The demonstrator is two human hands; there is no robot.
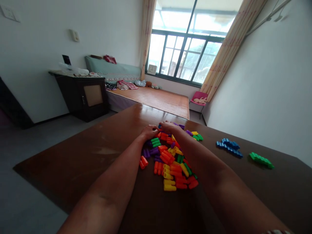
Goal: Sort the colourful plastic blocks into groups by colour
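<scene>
Table (85,156), dark brown and glossy, spreads across the lower part of the frame in front of you. At the upper right of centre is a wide window (181,53), with a tan-topped bed (153,97) below it. A dark cabinet (93,95) stands at the left of the frame. Just below the middle, your plastic pieces (167,157) lie loosely heaped on the table in orange-red, yellow, green and purple. Your left hand (149,132) curls at the heap's far left edge; your right hand (168,126) reaches over its far end, just beside the left. Whether either hand pinches a piece, you cannot tell. At right, apart from the heap, lie ridged blue strips (228,147) and, farther right, a smaller green strip (261,160).
</scene>
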